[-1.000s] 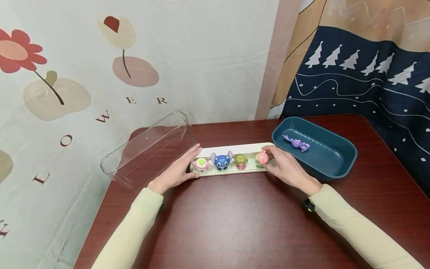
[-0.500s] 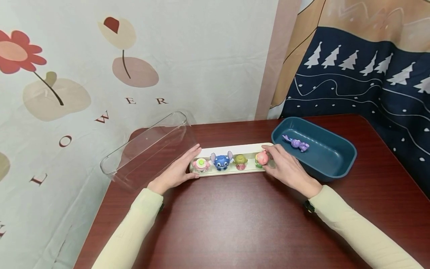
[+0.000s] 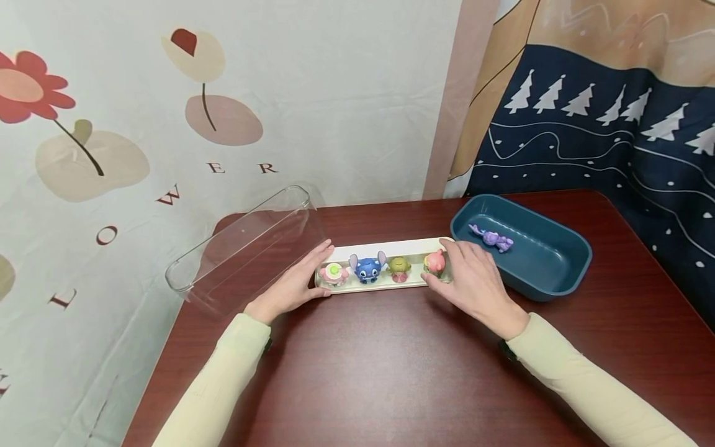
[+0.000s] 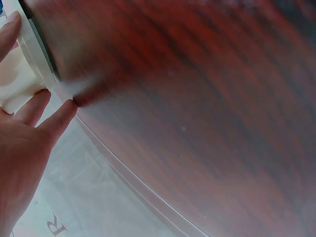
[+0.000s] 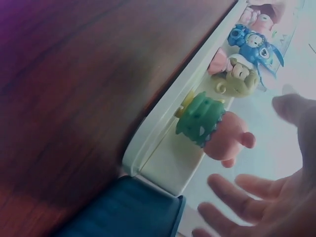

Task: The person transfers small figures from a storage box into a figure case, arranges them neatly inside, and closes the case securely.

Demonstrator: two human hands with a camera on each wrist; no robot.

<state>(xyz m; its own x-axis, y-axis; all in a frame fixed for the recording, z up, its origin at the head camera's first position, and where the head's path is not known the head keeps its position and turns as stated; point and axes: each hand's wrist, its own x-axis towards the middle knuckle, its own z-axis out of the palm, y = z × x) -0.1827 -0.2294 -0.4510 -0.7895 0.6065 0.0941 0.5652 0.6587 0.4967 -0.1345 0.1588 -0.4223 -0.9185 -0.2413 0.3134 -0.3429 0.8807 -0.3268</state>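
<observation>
My left hand (image 3: 293, 282) holds the left end of a long white tray (image 3: 385, 249), thumb at its front edge and fingers at the back. Several small figurines stand in a row on it: a pink one (image 3: 333, 274) with a green-and-white top, a big-eared blue one (image 3: 368, 269), an olive-green one (image 3: 399, 267), and a pink-headed one (image 3: 434, 264) at the right. My right hand (image 3: 475, 279) is spread around that last figurine. In the right wrist view, a gap separates its fingers from the pink head and green body (image 5: 201, 118).
A blue-green bin (image 3: 550, 261) stands at the right, against the tray's end, with a purple figurine (image 3: 493, 238) lying inside. A clear plastic cover (image 3: 251, 239) stands at the left. Behind the table (image 3: 380, 372) hangs a printed cloth (image 3: 346, 93).
My right hand has let go of the pink-headed figurine, its thumb and fingers spreading apart. The figurine sits slightly further left. My left hand has stayed at the tray's end.
</observation>
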